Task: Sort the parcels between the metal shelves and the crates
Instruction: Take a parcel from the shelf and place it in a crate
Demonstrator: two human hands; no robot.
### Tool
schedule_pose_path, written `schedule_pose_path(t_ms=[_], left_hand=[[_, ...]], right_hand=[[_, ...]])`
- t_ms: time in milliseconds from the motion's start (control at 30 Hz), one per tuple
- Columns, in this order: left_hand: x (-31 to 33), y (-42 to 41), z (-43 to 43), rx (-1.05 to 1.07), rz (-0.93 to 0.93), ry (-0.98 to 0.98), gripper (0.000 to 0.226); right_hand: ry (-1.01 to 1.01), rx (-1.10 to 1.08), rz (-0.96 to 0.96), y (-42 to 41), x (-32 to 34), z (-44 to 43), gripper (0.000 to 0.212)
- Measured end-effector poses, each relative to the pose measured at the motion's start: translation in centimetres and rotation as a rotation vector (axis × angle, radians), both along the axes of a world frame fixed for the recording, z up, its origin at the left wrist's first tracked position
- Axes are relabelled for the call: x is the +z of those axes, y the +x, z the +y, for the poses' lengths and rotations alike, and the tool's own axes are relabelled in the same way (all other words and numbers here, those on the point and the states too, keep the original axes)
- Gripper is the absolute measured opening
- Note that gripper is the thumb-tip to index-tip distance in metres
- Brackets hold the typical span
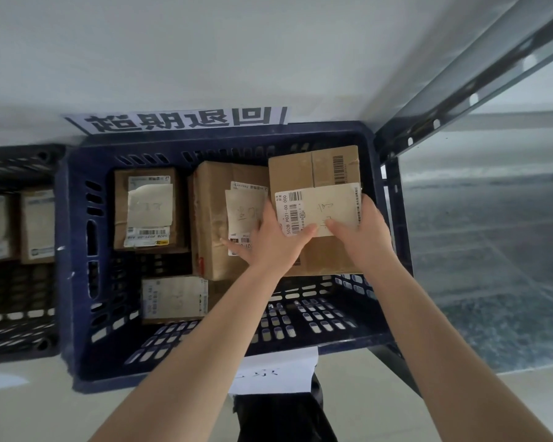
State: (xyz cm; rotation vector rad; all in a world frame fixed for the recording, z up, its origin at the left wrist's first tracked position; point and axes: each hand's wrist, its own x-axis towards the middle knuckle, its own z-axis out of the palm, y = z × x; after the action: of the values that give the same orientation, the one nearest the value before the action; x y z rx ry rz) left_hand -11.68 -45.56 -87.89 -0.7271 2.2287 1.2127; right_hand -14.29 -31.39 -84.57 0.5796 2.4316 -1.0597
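Note:
A dark blue plastic crate (77, 250) sits under a white metal shelf (205, 59). Inside it lie several cardboard parcels. The one at the crate's right (313, 173) carries a white shipping label with barcodes. My left hand (275, 240) grips its left side, thumb on the label. My right hand (361, 231) grips its right side, thumb also on the label. A second parcel (211, 218) lies just left of it, a third (147, 208) at the crate's left, and a small one (173, 298) near the front.
A paper sign with large black characters (179, 121) hangs on the shelf edge above the crate. Another dark crate with parcels (16, 224) stands to the left. A slotted metal shelf post (460, 90) runs at the right, grey floor beyond it. A paper slip (275, 371) lies below the crate.

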Motion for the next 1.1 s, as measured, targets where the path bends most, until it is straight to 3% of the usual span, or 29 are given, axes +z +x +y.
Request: schedule_pose_path(t_ms=[133,300,500,600,700,867,1100], left_hand=[[-0.1,-0.1,-1.2,-0.059,-0.014,-0.065,0.088],[0.4,-0.4,-3.3,-0.07,0.097,-0.027,0.071],[0.7,-0.9,-3.0,-0.204,0.09,-0.229,0.088],[-0.2,-1.3,-1.6,-0.204,0.128,-0.178,0.09],[-1.2,-1.3,-0.7,-0.09,0.137,-0.012,0.081],[-1.3,-1.4,0.3,-0.082,0.123,-0.086,0.059],[-1.7,-2.5,1.7,-0.019,0.007,-0.039,0.092]], right_hand=[[-0.056,-0.016,-0.007,0.5,-0.5,-0.3,0.055],[-0.153,-0.05,-0.002,0.8,-0.7,-0.7,0.054],[-0.167,-0.079,-0.011,0.8,-1.0,-0.9,0.057],[-0.143,-0.104,-0.028,0.7,-1.2,-0.3,0.06],[-0.108,-0.08,-0.055,0.5,-1.5,0.0,0.059],[-0.088,-0.072,-0.098,-1.0,-2.1,-0.1,0.059],[-0.101,-0.013,-0.162,-1.4,-3.3,-0.4,0.062]])
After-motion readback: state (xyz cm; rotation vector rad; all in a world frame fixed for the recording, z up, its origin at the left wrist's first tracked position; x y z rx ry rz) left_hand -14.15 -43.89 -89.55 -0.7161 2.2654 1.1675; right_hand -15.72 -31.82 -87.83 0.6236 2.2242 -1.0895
